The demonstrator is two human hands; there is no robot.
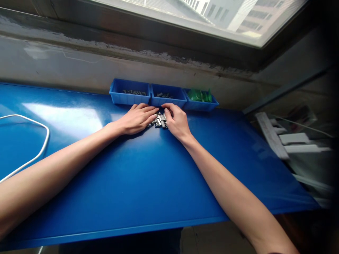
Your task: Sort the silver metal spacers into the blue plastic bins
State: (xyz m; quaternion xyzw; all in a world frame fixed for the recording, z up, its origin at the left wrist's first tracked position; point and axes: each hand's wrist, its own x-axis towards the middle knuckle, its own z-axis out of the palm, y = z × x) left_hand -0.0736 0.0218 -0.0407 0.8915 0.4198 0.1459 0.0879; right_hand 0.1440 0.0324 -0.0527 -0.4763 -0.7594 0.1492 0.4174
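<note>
A small heap of shiny metal parts (160,121) lies on the blue tabletop (148,183), between my two hands. My left hand (137,119) rests palm down at the heap's left side, its fingers stretched toward the parts. On the right side, my right hand (178,120) curves its fingers around the heap's edge, thumb and forefinger apart at the parts. No held piece shows in either hand. The exact kind of the metal parts is too small to make out.
Behind the hands stand three blue bins: the left bin (129,100) and middle bin (168,101) hold small metal pieces, the right bin (202,106) green plastic bags (198,95). A white cable (47,135) curves across the left. White objects (293,139) stand beyond the right edge.
</note>
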